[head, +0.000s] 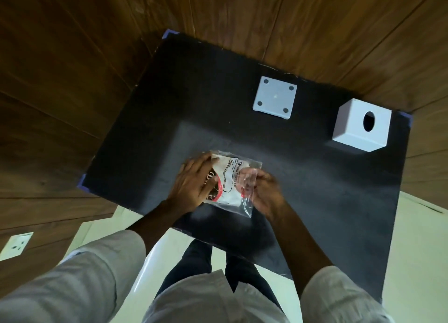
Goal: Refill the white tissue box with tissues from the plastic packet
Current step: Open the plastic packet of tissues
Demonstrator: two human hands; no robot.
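So both hands are on the packet (229,177), near the middle of the black bench (150,119) on its 6 o'clock side. The left hand (191,182) grips the printed end with its fingers laid over the top, and the right hand (264,191) pinches the clear plastic end. The white tissue box (349,131) sits off at 2 o'clock from the packet, round hole facing up. A white square plate (275,97) with four dots lies at about 12 o'clock, apart from the box.

White tissue box (358,128), black tabletop (315,189).
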